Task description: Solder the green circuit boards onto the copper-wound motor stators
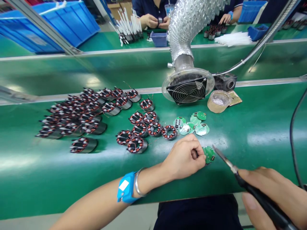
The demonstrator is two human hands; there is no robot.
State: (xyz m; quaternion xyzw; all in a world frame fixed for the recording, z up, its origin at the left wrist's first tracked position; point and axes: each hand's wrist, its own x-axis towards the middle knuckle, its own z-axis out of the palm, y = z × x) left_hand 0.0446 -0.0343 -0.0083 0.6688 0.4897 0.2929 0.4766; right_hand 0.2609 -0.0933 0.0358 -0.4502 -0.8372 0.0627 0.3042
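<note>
My left hand (183, 157) is closed in a pinch on a small round green circuit board (209, 154) that rests near the front edge of the green bench. My right hand (275, 195) grips the black handle of a soldering iron (240, 174). Its metal tip points up and left, ending just beside the board. A blue wrist strap and a metal bangle (130, 187) circle my left wrist.
Several more round green boards (193, 124) lie behind the held one. Copper-wound stators (144, 127) sit in groups across the middle and left (74, 115). A fume fan on a foil duct (188, 86) and a small tin (218, 100) stand behind. Other workers' hands are at the far bench.
</note>
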